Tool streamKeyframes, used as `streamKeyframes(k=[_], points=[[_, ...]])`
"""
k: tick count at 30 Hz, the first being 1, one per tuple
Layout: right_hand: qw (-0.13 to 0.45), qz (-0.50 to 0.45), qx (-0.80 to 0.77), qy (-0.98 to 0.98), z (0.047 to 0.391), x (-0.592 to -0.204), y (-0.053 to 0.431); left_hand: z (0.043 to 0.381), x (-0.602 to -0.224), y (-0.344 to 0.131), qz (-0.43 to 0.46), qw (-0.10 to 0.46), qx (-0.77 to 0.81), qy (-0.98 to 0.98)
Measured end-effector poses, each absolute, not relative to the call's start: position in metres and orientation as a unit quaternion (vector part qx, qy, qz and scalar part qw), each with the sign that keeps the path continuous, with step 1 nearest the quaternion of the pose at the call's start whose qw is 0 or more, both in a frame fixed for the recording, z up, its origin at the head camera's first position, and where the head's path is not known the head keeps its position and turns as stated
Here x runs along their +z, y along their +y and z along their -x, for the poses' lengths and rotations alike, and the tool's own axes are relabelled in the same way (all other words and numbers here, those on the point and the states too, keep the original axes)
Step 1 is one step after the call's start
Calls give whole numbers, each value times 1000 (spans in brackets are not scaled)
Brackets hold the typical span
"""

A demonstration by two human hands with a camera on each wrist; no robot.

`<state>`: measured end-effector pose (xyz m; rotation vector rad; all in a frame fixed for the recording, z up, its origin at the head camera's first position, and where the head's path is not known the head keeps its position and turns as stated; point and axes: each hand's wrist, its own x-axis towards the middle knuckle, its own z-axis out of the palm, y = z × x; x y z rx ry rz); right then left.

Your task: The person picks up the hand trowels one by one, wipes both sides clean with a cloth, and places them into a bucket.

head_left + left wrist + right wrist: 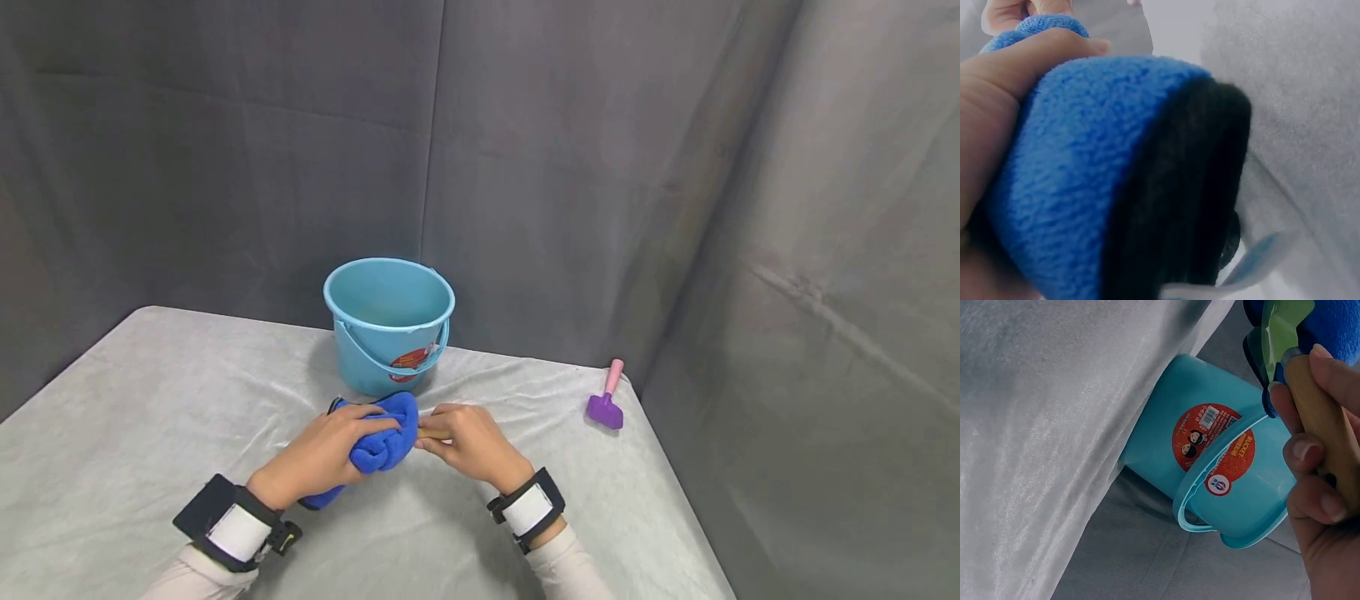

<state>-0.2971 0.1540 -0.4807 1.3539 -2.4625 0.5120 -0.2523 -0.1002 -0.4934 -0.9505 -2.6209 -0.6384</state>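
Note:
My left hand (pixel 318 457) grips a bunched blue towel (pixel 384 450) with black edging, just in front of the bucket. In the left wrist view the thumb lies across the towel's fluffy fold. My right hand (pixel 476 442) holds a small garden trowel by its wooden handle (pixel 1316 400), fingers curled round it. The trowel's green metal blade (pixel 1282 331) shows in the right wrist view against the blue towel, which hides part of it. In the head view only a bit of the handle shows between the two hands.
A light-blue bucket (pixel 360 358) with a red label and lowered handle stands upright behind the hands. To the right, near the table's edge, lies a toy shovel (pixel 606 408) with purple blade and pink handle. Grey curtains (pixel 562 167) hang behind the white-covered table (pixel 187 392).

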Motion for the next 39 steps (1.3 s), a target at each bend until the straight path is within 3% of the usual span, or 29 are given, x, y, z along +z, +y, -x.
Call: streamKeyframes(k=[39], points=[[152, -429, 204, -867, 301, -474, 162, 267, -491, -156, 261, 141, -221, -929]])
